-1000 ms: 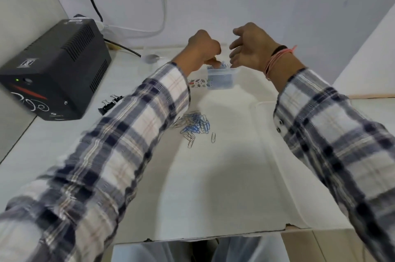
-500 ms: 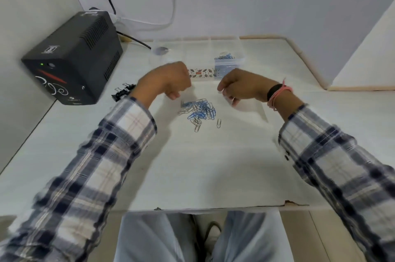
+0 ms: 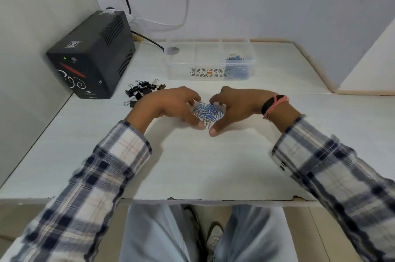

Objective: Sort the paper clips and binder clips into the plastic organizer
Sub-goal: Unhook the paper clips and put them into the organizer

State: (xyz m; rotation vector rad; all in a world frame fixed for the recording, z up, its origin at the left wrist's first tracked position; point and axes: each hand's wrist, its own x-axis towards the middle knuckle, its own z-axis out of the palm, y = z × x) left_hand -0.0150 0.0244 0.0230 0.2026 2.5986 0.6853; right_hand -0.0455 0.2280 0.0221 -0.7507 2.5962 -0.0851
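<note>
Half a second before, the two hands were above the loose blue paper clips with curled fingers; now both have come down onto the table [image 3: 213,165] and cup the pile from two sides. The left hand [image 3: 171,105] lies at the left of the paper clips [image 3: 206,113], with fingers spread and bent, thumb tip on the table near the front edge of the pile. The right hand [image 3: 237,107] mirrors it at the right, its thumb tip almost meeting the left thumb. Neither hand pinches or lifts a clip; the fingers only enclose the heap (which looks more gathered than earlier, when the clips were spread wider).

The plastic organizer [image 3: 210,59] stands farther back on the table, well apart from the hands, and its right compartment already holds blue clips. One second ago both hands were up at this box. The black binder clips [image 3: 143,90] lie in a small group just left of the left hand, near the black power unit [image 3: 92,54]. A pink band and a dark band [image 3: 275,105] sit on the right wrist.
</note>
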